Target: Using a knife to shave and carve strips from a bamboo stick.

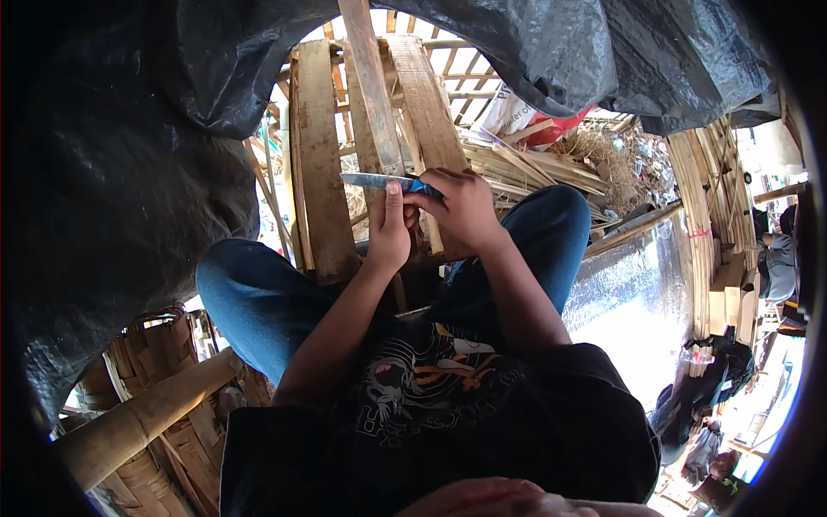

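Observation:
My right hand is closed round the blue handle of a knife. The knife's blade points left and lies across the near end of a long bamboo strip. My left hand is closed around that strip just below the blade, its thumb raised against the blade's edge side. The curled fingers hide part of the strip, which stretches away from me toward the top of the view. Beneath it, wooden planks and a second plank slope away between my knees.
Black plastic sheeting hangs at the left and overhead. Split bamboo strips lie in a pile beyond my right knee, beside a white and red sack. A bamboo pole is at lower left. Bundled strips stand at right.

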Demonstrator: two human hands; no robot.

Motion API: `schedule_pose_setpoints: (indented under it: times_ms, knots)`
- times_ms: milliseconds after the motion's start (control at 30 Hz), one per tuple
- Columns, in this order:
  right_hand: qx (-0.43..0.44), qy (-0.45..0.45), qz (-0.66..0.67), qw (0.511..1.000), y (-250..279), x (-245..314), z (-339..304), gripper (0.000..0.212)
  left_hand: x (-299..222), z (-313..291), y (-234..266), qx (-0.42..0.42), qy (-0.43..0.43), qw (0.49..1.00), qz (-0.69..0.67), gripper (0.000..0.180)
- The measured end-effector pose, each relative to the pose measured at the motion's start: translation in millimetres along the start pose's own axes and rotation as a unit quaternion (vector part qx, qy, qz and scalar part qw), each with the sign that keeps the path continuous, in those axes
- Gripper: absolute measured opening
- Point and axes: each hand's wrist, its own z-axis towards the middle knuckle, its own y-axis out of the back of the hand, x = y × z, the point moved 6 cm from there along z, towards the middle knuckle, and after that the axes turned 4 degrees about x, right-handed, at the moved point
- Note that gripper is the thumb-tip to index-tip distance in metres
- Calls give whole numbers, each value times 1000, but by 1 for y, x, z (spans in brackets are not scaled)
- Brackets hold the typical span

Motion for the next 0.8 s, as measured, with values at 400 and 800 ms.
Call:
schedule_pose_setpoints:
  times_ms: [400,800]
  knots:
    - [22,-31,63,997,22,0,-7,24,-7,-13,-4,57,-39,998,7,37]
    - [13,27,-3,1000,15,0,0,24,-14,-10,-8,50,-62,996,50,33]
